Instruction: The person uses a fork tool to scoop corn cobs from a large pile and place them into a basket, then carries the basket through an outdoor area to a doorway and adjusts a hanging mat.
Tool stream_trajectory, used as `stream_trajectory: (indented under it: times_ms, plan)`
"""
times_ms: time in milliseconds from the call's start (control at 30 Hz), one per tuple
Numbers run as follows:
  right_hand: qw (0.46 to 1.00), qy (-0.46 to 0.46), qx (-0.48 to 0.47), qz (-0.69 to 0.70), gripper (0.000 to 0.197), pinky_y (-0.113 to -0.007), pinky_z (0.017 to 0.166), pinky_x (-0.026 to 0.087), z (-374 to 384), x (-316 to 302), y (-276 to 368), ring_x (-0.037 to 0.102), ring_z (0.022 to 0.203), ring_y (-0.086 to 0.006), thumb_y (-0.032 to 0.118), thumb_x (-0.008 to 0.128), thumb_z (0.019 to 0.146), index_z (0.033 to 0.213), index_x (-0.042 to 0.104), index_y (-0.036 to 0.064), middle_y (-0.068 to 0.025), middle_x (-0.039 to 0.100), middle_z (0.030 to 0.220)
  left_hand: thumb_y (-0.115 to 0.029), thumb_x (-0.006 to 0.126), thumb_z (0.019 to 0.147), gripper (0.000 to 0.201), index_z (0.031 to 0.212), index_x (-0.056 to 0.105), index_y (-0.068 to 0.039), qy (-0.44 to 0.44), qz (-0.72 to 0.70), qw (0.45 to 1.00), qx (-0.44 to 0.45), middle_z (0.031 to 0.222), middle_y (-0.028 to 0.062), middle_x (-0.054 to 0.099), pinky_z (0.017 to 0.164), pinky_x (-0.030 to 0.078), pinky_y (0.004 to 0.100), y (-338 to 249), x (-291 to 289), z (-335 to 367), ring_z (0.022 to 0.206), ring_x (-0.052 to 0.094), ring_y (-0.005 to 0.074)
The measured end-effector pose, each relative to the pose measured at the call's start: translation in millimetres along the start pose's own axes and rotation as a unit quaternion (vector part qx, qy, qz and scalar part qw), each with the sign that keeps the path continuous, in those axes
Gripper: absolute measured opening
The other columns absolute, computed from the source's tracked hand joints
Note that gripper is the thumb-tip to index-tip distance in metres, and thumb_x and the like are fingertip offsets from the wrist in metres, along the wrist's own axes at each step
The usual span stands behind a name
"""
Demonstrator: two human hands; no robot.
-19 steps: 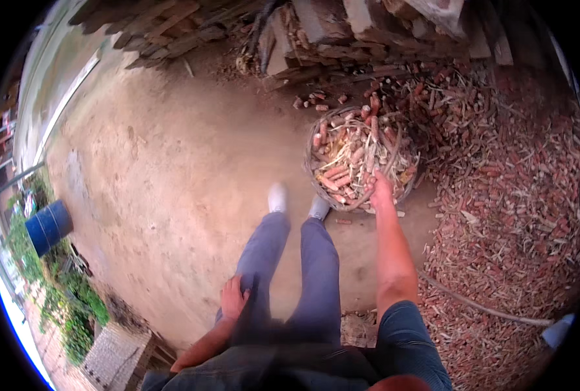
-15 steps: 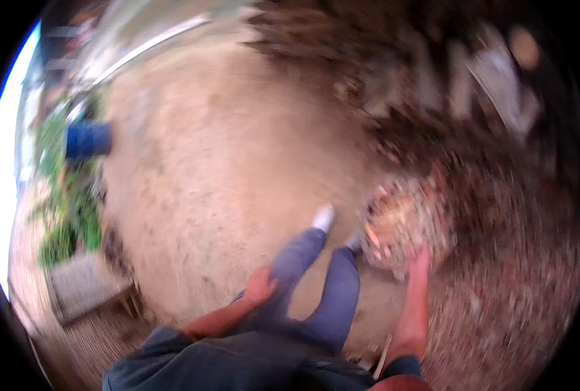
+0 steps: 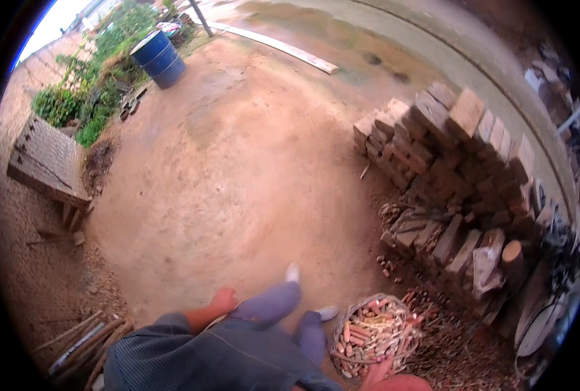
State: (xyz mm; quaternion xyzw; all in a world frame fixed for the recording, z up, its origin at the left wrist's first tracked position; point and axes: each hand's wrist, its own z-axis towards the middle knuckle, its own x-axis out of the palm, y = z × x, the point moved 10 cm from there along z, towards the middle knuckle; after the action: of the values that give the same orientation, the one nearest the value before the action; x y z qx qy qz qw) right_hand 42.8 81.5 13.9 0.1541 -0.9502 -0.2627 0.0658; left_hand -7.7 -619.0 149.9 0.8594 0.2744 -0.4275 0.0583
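Low at the right, beside my leg, hangs or stands a round woven basket (image 3: pixel 339 326); I cannot tell whether it touches the ground. It is filled with corn cobs (image 3: pixel 361 333), some reddish, some pale. My right hand (image 3: pixel 378 370) is closed on the near edge of the basket, with part of the fingers hidden. At my left thigh, my left hand (image 3: pixel 223 300) hangs with its fingers curled in, and nothing shows in it.
Stacked wooden blocks (image 3: pixel 433 156) and firewood (image 3: pixel 459 251) rise at the right, with scattered cobs (image 3: pixel 459 345) below. A blue barrel (image 3: pixel 159 60) stands far left, near plants (image 3: pixel 97 98) and a box-like stand (image 3: pixel 48 156). Poles (image 3: pixel 84 345) lie near left. A pale plank (image 3: pixel 277 44) crosses the far ground.
My view has swung to the right and steadied, so the wood stack and barrel look sharper. The basket and both hands sit lower in view. My right hand stays at the basket.
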Motion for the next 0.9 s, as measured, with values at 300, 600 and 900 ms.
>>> stream_trajectory:
  times_ms: [300, 600, 900]
  plan:
    - [0.996, 0.062, -0.046, -0.041, 0.035, -0.026, 0.037, 0.030, -87.0, 199.9, -0.6, 0.031, 0.041, -0.0111, 0.039, 0.048, 0.093, 0.069, 0.037, 0.0159, 0.0033, 0.031, 0.051, -0.025, 0.054, 0.075, 0.031, 0.096, 0.064, -0.003, 0.006, -0.124, 0.991, -0.051, 0.101, 0.0215, 0.062, 0.085, 0.047, 0.0466, 112.5, 5.6, 17.9, 0.096, 0.059, 0.0378]
    - [0.986, 0.122, -0.055, -0.095, 0.036, -0.026, 0.037, 0.030, -154.2, 372.4, -43.3, 0.030, 0.040, -0.0114, 0.040, 0.048, 0.093, 0.069, 0.036, 0.0159, 0.0032, 0.031, 0.051, -0.025, 0.053, 0.077, 0.031, 0.098, 0.065, -0.005, -0.029, -0.205, 0.970, -0.129, 0.106, 0.0202, 0.061, 0.085, 0.048, 0.0459, 158.8, -38.5, 83.0, 0.100, 0.059, 0.0371]
    - [0.990, 0.112, -0.028, -0.087, 0.037, -0.026, 0.037, 0.030, -152.3, 446.7, -88.8, 0.028, 0.040, -0.0116, 0.042, 0.047, 0.094, 0.069, 0.036, 0.0158, 0.0030, 0.030, 0.051, -0.024, 0.053, 0.076, 0.036, 0.105, 0.064, -0.007, -0.041, -0.215, 0.961, -0.167, 0.110, 0.0193, 0.061, 0.090, 0.046, 0.0428, 203.9, -114.2, 135.6, 0.103, 0.058, 0.0359]
